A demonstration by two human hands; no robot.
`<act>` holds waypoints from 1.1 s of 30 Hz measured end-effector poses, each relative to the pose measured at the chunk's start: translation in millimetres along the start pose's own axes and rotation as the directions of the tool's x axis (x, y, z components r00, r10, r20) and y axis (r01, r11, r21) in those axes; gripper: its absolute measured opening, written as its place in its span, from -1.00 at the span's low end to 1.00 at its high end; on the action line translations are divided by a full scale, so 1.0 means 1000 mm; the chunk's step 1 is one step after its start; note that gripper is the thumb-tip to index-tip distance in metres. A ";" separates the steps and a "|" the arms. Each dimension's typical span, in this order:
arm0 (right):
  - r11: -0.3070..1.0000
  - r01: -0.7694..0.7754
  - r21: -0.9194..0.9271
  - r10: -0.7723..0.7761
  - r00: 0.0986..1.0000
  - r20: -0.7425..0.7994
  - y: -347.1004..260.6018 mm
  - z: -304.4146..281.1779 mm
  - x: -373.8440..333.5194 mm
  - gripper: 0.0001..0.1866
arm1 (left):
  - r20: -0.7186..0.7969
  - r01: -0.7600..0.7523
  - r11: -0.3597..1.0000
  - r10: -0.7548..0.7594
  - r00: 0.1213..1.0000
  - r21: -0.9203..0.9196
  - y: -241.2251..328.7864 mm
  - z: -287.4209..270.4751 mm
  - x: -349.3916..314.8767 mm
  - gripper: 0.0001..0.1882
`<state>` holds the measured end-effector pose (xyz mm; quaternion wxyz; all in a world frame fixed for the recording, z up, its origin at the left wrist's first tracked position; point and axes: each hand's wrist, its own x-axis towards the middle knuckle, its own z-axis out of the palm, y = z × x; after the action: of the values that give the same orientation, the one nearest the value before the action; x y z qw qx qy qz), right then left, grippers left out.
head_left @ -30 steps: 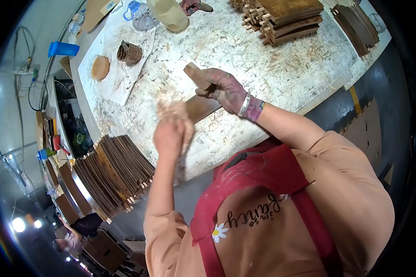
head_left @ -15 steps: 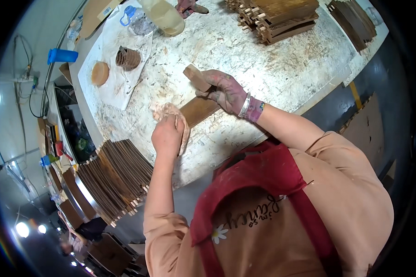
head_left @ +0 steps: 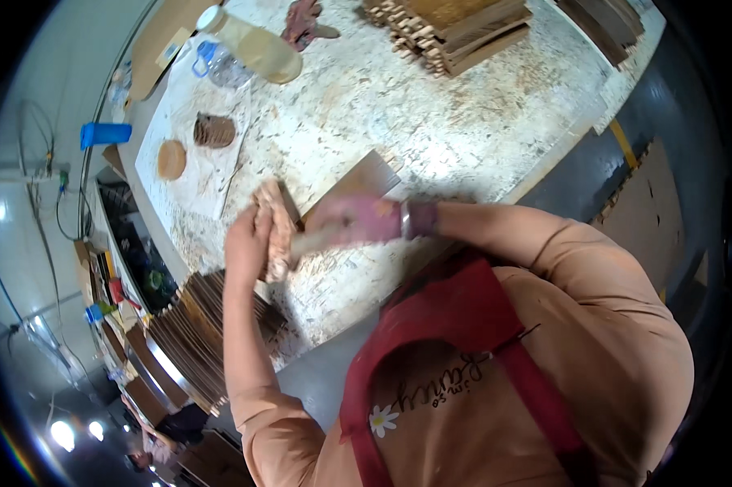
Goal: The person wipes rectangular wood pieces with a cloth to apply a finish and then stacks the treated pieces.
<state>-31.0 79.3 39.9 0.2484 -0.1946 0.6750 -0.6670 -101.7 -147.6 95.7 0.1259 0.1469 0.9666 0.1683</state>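
Observation:
A flat brown wooden board [head_left: 364, 177] lies on the worktable in front of me. My left hand [head_left: 247, 237] is bare and closed round a crumpled, stained cloth [head_left: 278, 231] at the board's left end. Over the board's near edge is my right hand [head_left: 356, 219], in a stained purple glove and smeared by motion. From its closed fingers a pale block [head_left: 311, 242], also blurred, points toward the cloth. The fingertips of the glove cannot be made out clearly.
The paint-smeared white table [head_left: 463, 122] carries stacked wooden boards [head_left: 471, 28] at the back. A large bottle [head_left: 260, 50], a blue-handled jug [head_left: 220, 65], a brown roll [head_left: 213, 130] and a tan disc [head_left: 171, 160] stand far left. Dark slats [head_left: 195, 325] are racked near left.
My right hand has swung left and nearer with the block, baring the board's far end. My left hand and the cloth have shifted slightly left. The whole view has shifted a little.

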 end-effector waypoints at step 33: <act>0.831 0.171 0.530 0.270 0.709 -0.652 0.001 -0.061 -0.134 -0.46 | 0.421 -0.026 0.933 0.187 0.888 -0.359 0.067 0.061 -0.003 -0.58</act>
<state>40.6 207.8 48.8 0.0362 0.1739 0.4995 -0.8479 -64.9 -71.1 64.8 0.3592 0.2112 0.8572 0.3025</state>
